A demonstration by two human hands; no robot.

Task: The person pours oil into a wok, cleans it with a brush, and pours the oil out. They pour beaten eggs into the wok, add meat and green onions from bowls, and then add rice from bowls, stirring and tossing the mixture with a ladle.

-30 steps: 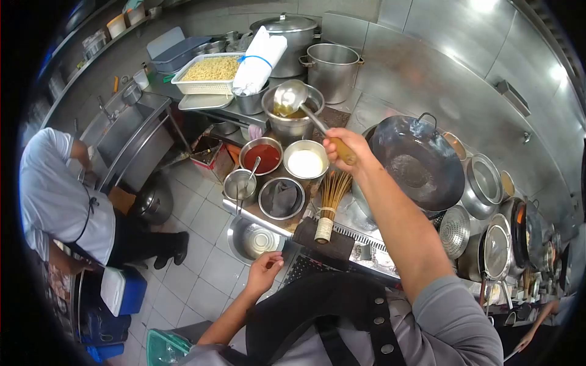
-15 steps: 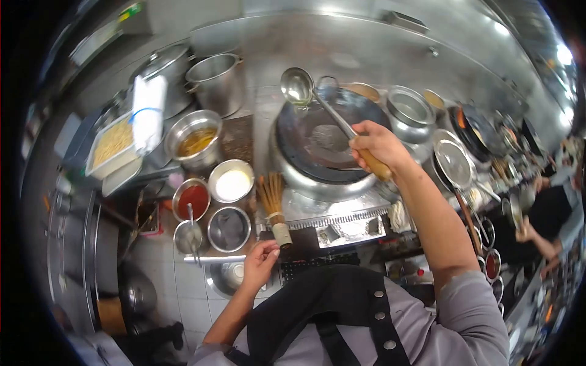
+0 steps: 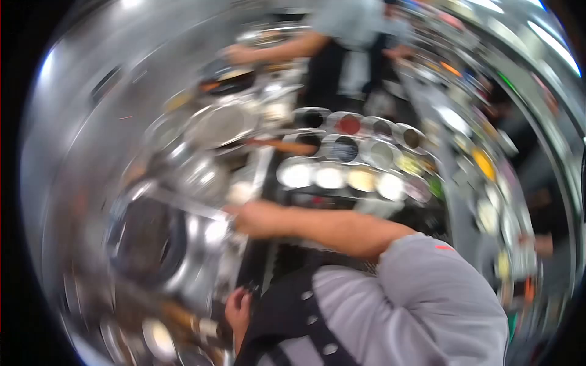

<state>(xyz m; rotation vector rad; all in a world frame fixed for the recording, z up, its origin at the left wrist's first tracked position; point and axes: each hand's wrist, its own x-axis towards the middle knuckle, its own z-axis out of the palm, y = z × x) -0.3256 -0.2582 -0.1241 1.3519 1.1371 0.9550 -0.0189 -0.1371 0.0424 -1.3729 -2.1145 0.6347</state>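
Observation:
Everything is smeared by fast motion. My right hand (image 3: 261, 219) is closed around the handle of a ladle, whose pale metal shaft (image 3: 192, 206) runs left over the rim of a dark wok (image 3: 146, 235). The ladle's bowl is too blurred to make out. Low in the view, my left hand (image 3: 237, 310) is beside the black apron (image 3: 274, 311), close to the stove's front edge. Its fingers are too smeared to show their shape. A bamboo brush (image 3: 183, 317) lies just left of that hand.
Several seasoning containers (image 3: 345, 149) stand in rows beyond my right arm. A strainer (image 3: 221, 125) with a wooden handle rests past the wok. A co-worker in a grey shirt (image 3: 351, 24) reaches toward another pan (image 3: 229, 79). A counter with dishes (image 3: 470, 171) runs along the right.
The view has swung sharply to the right, bringing the seasoning containers and co-worker nearer the middle. The wok now appears at the left. My right hand still grips the ladle.

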